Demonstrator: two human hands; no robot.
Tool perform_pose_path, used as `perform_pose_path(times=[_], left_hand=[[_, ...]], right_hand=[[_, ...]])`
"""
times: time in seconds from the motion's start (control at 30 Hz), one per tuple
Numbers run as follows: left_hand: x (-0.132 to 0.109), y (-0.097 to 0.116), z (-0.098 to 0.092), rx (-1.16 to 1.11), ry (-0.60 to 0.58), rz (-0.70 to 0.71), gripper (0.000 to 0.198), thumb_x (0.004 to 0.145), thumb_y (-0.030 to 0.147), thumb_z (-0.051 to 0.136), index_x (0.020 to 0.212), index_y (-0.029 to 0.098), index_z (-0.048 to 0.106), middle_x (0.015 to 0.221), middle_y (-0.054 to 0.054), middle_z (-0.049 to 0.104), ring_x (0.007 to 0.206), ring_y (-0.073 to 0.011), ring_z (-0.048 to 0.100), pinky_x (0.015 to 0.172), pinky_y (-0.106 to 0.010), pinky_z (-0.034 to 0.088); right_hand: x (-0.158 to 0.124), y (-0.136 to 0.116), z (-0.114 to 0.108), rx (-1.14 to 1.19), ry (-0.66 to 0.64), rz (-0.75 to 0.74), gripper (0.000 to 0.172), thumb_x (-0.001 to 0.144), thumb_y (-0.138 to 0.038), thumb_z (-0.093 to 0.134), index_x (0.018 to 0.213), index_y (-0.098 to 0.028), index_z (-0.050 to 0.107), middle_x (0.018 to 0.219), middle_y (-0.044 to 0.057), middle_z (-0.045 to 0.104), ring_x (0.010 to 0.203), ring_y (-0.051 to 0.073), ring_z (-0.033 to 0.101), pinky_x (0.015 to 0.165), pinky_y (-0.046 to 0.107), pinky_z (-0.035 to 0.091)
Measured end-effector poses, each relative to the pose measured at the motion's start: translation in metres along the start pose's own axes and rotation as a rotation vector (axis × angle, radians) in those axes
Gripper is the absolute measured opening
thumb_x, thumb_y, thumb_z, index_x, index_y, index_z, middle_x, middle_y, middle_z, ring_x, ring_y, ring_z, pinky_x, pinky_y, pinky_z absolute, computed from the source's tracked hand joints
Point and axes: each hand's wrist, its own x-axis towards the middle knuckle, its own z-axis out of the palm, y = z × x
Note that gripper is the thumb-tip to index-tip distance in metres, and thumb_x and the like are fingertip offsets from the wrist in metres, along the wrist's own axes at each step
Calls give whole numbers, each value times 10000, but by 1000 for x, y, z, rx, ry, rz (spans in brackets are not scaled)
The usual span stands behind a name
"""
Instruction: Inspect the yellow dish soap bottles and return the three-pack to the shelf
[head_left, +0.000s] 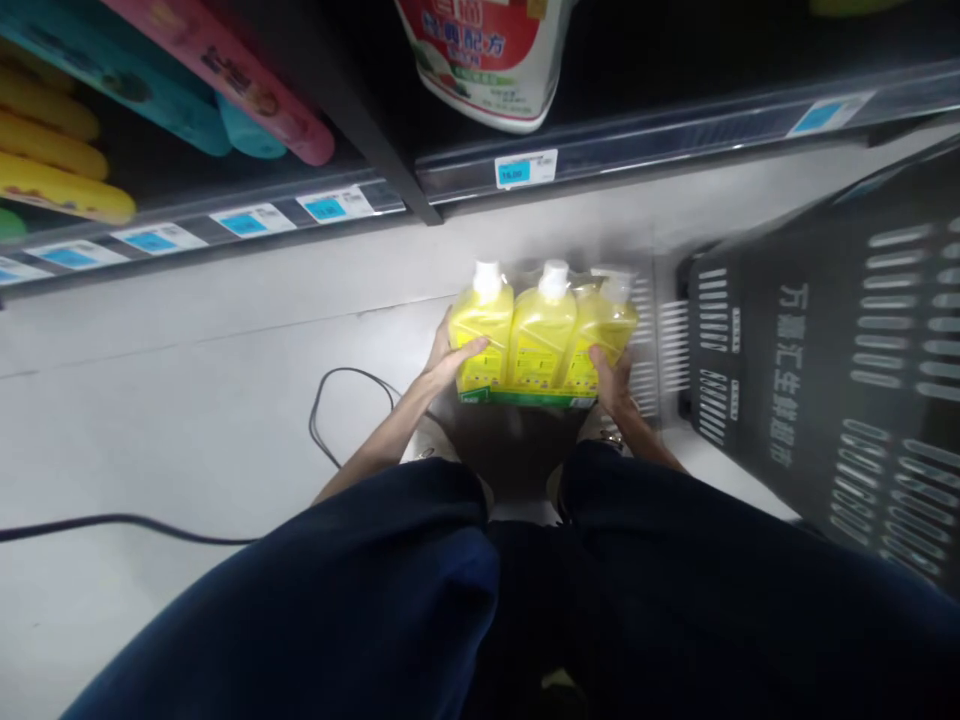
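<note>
A shrink-wrapped pack of three yellow bottles with white caps is held upright low over the grey floor, in front of my knees. My left hand grips the pack's left side, thumb across the front of the left bottle. My right hand grips its right side, fingers wrapped around the right bottle. Both forearms reach down between my dark blue trouser legs.
A dark plastic shopping basket with slotted walls stands at the right, close to the pack. Store shelves with blue price tags run along the top, holding a white refill pouch and colourful packets. A black cable lies on the floor.
</note>
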Motion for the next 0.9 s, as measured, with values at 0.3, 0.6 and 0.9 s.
perform_pose_path(times=[0.3, 0.6, 0.9], left_hand=[[26, -48, 7, -279, 50, -88, 661, 825, 684, 658, 1204, 146, 592, 1166, -144, 709, 1105, -330, 688, 945, -432, 554], [9, -64, 8, -236, 145, -198, 734, 876, 788, 474, 1142, 141, 694, 1176, -145, 724, 1142, -314, 679, 1009, -431, 524], [23, -83, -14, -26, 251, -148, 636, 923, 738, 454, 972, 167, 730, 991, -89, 749, 938, -228, 707, 871, -341, 536]], right_hand=[[6, 13, 7, 0, 99, 222, 593, 720, -745, 679, 929, -190, 669, 864, 62, 724, 761, 245, 688, 628, 365, 562], [2, 20, -9, 5, -87, 147, 560, 751, -729, 692, 982, -219, 683, 932, 44, 721, 820, 211, 649, 717, 347, 550], [15, 25, -14, 4, -164, 110, 538, 779, -704, 695, 965, -200, 692, 915, 58, 707, 789, 206, 641, 679, 339, 528]])
